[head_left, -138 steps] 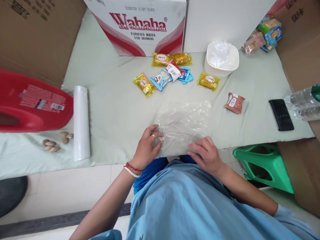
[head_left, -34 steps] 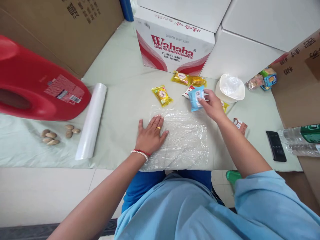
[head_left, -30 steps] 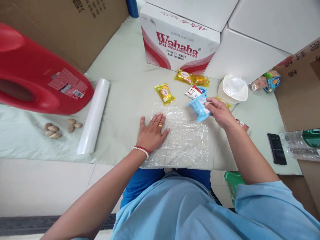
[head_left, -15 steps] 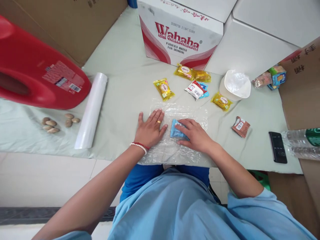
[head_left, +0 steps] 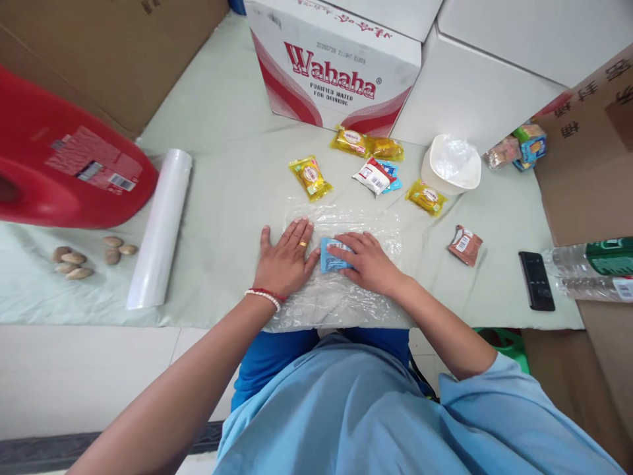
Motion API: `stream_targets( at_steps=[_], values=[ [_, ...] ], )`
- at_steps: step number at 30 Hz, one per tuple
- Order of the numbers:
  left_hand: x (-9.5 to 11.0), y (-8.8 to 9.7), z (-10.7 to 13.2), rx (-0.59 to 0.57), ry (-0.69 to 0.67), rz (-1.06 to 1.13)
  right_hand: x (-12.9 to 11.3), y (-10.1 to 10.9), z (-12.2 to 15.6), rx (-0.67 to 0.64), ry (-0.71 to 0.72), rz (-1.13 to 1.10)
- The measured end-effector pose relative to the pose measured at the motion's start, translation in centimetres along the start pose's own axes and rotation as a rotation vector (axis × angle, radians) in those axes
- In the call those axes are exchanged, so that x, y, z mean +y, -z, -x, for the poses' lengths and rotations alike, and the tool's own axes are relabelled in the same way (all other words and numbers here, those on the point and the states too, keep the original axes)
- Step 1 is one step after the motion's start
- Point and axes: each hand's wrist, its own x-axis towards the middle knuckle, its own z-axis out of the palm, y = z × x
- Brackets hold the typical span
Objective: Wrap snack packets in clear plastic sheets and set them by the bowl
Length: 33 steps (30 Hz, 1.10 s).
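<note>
A sheet of clear plastic film [head_left: 376,227] lies on the pale green cloth at the table's near edge. My left hand [head_left: 285,260] rests flat on the film's left side, fingers spread, a ring on one finger. A small blue snack packet [head_left: 330,257] sits on the film's middle, and my right hand [head_left: 364,262] lies over its right part with the fingers stretched on top of it. Beyond the film are loose packets: a yellow one [head_left: 310,177], two more yellow ones [head_left: 366,144], a red-and-white one [head_left: 373,177], another yellow one [head_left: 425,196] and a brown one [head_left: 463,245].
A roll of film [head_left: 159,228] lies left, past it several nuts [head_left: 74,260] and a red jug [head_left: 64,175]. A Wahaha carton [head_left: 336,66] stands behind, a white bowl [head_left: 452,165] at right. A black phone [head_left: 535,280] and bottles [head_left: 591,267] lie far right.
My right hand picked the blue packet from the pile, carried it back and set it on the film, where it now rests. My left hand stayed flat on the film.
</note>
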Motion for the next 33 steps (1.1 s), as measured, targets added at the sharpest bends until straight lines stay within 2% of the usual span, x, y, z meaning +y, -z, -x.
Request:
stream_targets(
  at_steps=[2,4,6,8,9,11,13,15,18,20,23,25,27,30,33],
  values=[
    [0.0,0.0,0.0,-0.004,-0.003,-0.001,0.6,-0.1,-0.6,-0.020,0.021,0.003],
    [-0.1,0.0,0.0,-0.008,-0.003,-0.004,2.1,1.0,-1.5,0.078,0.004,-0.017],
    [-0.1,-0.1,-0.1,-0.009,0.000,-0.012,4.5,2.7,-2.9,0.258,-0.133,0.012],
    [-0.1,-0.1,-0.1,-0.012,0.005,-0.024,7.3,4.2,-4.6,0.399,-0.339,0.097],
    [-0.1,-0.1,-0.1,-0.014,0.007,-0.029,8.7,4.7,-5.5,0.423,-0.427,0.137],
    [0.0,-0.1,-0.1,-0.012,0.010,-0.036,10.9,5.1,-7.2,0.383,-0.532,0.200],
    [0.0,-0.1,-0.1,-0.005,0.008,-0.036,11.9,5.4,-8.5,0.294,-0.525,0.251],
    [0.0,-0.1,-0.1,0.000,0.001,-0.030,12.1,6.2,-9.5,0.251,-0.443,0.303],
    [-0.1,-0.1,-0.1,-0.003,-0.007,-0.023,12.1,9.1,-11.1,0.319,-0.308,0.370],
    [-0.1,-0.2,-0.1,0.000,-0.003,-0.023,13.1,11.5,-12.3,0.369,-0.264,0.388],
    [-0.1,-0.1,-0.1,0.012,0.004,-0.023,15.9,13.7,-13.9,0.373,-0.356,0.299],
    [0.0,-0.1,-0.1,0.008,0.001,-0.019,17.6,13.7,-14.2,0.327,-0.452,0.221],
    [0.1,0.0,-0.1,0.001,-0.003,-0.016,18.6,12.5,-14.0,0.220,-0.465,0.202],
    [0.1,0.1,0.0,0.005,-0.003,-0.012,18.6,9.9,-13.1,0.041,-0.416,0.242],
    [0.0,0.1,0.0,0.011,-0.003,-0.013,18.0,8.0,-12.3,0.040,-0.417,0.254]
  ],
)
